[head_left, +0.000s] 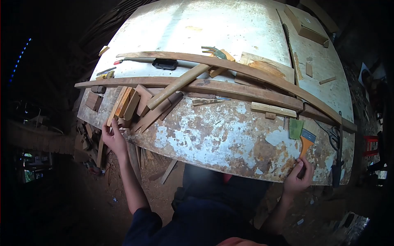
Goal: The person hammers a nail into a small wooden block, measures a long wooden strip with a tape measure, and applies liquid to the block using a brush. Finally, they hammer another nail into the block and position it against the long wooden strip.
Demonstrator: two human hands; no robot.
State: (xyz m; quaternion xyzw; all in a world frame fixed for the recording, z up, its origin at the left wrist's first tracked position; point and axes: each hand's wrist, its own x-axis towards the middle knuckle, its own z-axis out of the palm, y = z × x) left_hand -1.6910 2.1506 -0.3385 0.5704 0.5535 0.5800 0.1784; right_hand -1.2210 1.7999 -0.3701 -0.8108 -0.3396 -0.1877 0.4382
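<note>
At the left edge of the worktable, my left hand (115, 138) has its fingers closed on the lower end of a light wooden block (118, 107). More wood pieces (132, 105) lie right beside that block. Near the front right edge, my right hand (299, 176) grips the orange handle of a flat paintbrush (306, 141), its bristle end pointing away from me. A green flat piece (295, 128) lies by the brush head. To the right of the brush are scissors (334, 137) and a long saw-like tool with a dark handle (337, 174).
Two long wooden strips (246, 88) cross the worn, paint-flaked table (197, 139). A wooden-handled hammer (178, 87) rests across them. Small wood blocks (273, 110), a black tray-like object (165, 64) and a cardboard box (305, 26) are also there. Wood scraps (92, 139) lie beneath the left side.
</note>
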